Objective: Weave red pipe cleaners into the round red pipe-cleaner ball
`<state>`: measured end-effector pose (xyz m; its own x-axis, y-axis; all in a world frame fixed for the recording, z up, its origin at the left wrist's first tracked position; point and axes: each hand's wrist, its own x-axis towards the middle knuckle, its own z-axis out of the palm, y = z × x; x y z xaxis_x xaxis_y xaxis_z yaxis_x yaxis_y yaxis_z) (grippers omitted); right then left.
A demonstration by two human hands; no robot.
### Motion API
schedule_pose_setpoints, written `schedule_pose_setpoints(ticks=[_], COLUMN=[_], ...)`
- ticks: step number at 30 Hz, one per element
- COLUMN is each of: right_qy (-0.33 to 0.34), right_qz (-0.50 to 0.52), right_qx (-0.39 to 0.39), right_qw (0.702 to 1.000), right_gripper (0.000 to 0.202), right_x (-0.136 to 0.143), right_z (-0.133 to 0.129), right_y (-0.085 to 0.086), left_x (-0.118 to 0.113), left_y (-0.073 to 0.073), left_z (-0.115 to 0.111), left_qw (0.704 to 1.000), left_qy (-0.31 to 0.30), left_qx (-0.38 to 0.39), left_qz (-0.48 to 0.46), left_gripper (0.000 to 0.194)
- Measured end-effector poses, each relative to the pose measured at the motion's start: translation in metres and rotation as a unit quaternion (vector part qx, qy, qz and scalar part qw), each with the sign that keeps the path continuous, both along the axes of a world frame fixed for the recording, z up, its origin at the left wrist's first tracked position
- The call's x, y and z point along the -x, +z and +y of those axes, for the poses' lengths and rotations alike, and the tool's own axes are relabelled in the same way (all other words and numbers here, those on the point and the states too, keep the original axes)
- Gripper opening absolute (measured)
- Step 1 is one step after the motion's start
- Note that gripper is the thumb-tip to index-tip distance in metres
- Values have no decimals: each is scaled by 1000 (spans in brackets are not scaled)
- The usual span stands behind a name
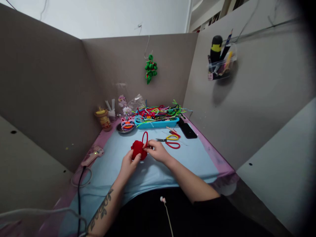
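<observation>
A rounded, soft-looking red piece (137,151) is held over the cloth-covered table (192,164); its body seems largely formed, while a slender red loop (145,134) is left projecting. The piece is gripped by the left hand (130,160), the loop's base apparently pinched by the right hand (156,150). Scissors (170,142) lie nearby.

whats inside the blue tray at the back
A tangled heap of colourful cords shows in the blue tray, with small multicoloured pieces toward its left end. The heap covers the bottom, so anything underneath cannot be seen.
</observation>
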<state>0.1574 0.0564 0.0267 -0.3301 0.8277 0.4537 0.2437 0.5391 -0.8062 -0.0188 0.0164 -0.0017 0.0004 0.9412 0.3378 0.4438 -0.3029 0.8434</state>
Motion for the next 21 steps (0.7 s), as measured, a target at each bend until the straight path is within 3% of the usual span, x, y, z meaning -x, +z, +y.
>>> schedule_pose_setpoints(ticks=[4, 7, 11, 13, 17, 21], right_qy=[-17, -34, -51, -51, -53, -58], right_qz=[1, -6, 43, 61, 36, 72], right_qx=[58, 50, 51, 58, 53, 121], right_qw=[998, 998, 996, 995, 997, 988], right_gripper=[5, 7, 32, 37, 20, 12], right_x=[6, 10, 14, 15, 14, 18], right_z=[3, 4, 1, -1, -2, -2], right_y=[1, 2, 0, -1, -1, -1], left_x=[-6, -8, -10, -11, -16, -17], left_y=[3, 3, -1, -3, -4, -4], left_z=[-3, -2, 1, 2, 2, 2], left_qw=[995, 984, 970, 970, 979, 983], left_qy=[-13, -25, -12, 7, 11, 3], left_qx=[56, 86, 101, 94, 75, 64], left_qz=[-83, -153, -219, -222, -189, -172], left_gripper=[31, 34, 38, 37, 34, 35])
